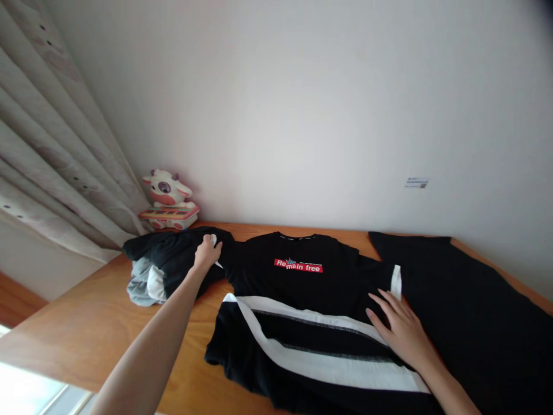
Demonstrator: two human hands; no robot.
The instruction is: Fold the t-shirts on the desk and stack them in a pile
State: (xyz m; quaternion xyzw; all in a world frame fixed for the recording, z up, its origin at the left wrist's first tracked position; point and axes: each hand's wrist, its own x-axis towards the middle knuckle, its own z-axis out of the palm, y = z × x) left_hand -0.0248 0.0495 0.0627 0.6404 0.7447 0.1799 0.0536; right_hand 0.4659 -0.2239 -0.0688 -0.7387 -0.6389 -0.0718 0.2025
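Note:
A black T-shirt (298, 288) with a red "Remain free" print lies on the wooden surface, neckline toward the wall. Its white-edged hem is pulled up in folds at the near side, and the opening gapes. At the left sleeve, my left hand (208, 252) is closed on the white cuff, which shows on both sides of the fingers. My right hand (397, 328) lies on the shirt's right side, just below the white cuff (396, 280) of that sleeve. Its fingers are stretched out and spread, holding nothing.
A heap of dark and grey clothes (166, 256) lies at the left. Behind it a toy cow with a keyboard (168, 199) stands by the curtain (56, 121). Another black garment (470, 305) is spread flat at the right. The wall borders the wooden top (103, 323).

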